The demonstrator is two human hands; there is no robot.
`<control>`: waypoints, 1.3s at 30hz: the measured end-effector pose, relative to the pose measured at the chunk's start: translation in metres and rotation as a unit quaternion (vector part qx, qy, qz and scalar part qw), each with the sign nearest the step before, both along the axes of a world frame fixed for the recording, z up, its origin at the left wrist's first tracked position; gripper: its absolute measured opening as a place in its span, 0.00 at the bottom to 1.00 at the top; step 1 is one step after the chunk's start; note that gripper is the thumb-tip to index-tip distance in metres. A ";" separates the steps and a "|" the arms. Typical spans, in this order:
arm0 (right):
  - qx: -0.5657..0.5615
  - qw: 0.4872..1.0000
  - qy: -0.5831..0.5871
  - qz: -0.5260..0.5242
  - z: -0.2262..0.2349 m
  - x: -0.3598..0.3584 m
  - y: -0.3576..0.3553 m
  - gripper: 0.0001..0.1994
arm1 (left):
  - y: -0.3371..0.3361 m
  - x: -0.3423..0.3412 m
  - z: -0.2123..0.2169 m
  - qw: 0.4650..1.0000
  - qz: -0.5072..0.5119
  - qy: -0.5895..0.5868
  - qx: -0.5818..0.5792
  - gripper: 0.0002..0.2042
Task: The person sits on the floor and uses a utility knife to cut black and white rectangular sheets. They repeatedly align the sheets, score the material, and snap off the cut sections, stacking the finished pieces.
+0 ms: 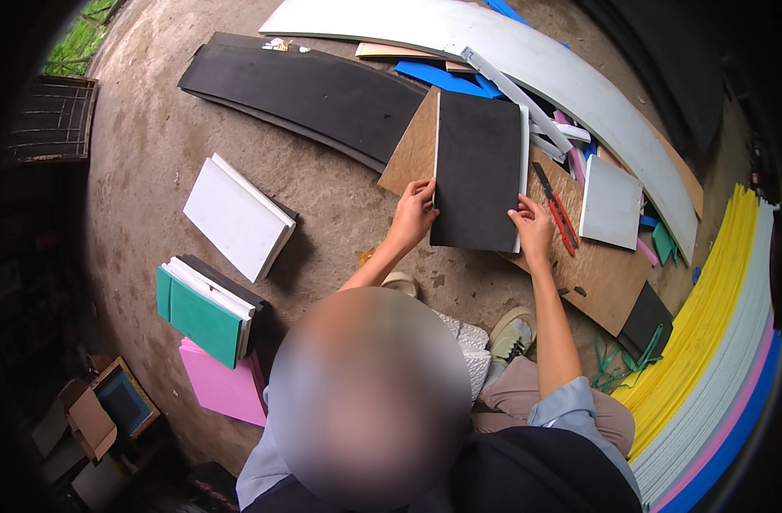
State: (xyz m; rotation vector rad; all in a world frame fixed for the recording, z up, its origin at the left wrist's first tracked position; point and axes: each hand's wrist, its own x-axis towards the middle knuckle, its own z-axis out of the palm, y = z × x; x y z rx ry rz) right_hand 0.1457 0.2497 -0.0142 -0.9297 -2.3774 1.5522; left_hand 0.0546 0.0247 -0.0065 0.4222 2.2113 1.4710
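Note:
A black rectangular foam sheet [479, 171] lies over a white sheet [523, 145], whose edge shows along its right side and thinly on the left. My left hand [415, 210] grips the stack's left edge between thumb and fingers. At the lower right edge my right hand [532, 224] is closed in a pinch on the stack. Beneath lies a brown wooden board [600, 286]. A red utility knife [564, 224] with a black blade end rests on the board, just right of the sheets. Further right sits a small white-grey foam piece [611, 203].
On the left floor stand stacks of white sheets [237, 214], green-topped sheets [200, 316] and pink sheets [223, 380]. Long black strips [305, 94] and a long white strip [493, 43] lie beyond. Yellow strips [699, 316] are piled at right, near green string [622, 363].

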 end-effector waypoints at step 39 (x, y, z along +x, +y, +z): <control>0.012 0.999 -0.035 0.023 0.008 -0.004 -0.001 0.21 | -0.001 -0.002 0.001 0.999 0.012 0.040 0.003 0.30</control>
